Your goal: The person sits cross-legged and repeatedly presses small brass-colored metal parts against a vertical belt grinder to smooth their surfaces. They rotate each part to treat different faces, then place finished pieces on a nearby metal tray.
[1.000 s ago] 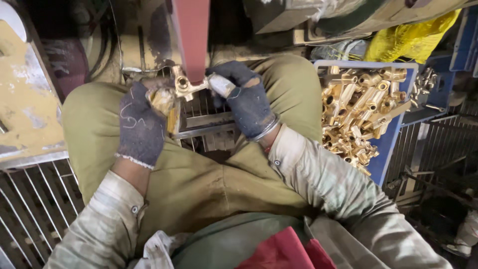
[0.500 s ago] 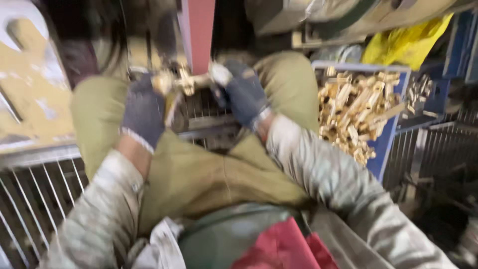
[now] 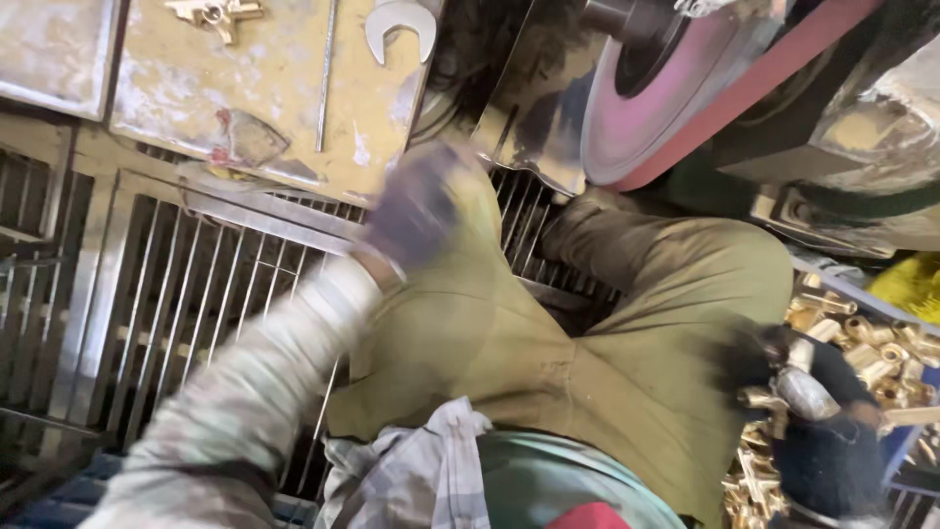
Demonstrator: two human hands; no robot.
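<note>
R hand grips brass fitting over bin; L hand blurred, grip unclear.

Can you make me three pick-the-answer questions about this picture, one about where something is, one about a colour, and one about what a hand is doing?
1. Where is the open-ended wrench?
A. On the yellowish worn worktop at the top
B. In the bin of brass fittings
C. On the person's lap

2. What colour is the sanding belt on its wheel?
A. Green
B. Pinkish red
C. Blue

3. What is the gloved right hand doing?
A. Resting flat on the metal grate
B. Holding the wrench
C. Reaching among the brass fittings at the right, with a fitting by its fingers

Answers:
1. A, the wrench lies on the worktop near another brass part.
2. B, the belt looks pinkish red around the wheel.
3. C, the right hand is at the pile, while the blurred left hand is by the left knee.
</note>
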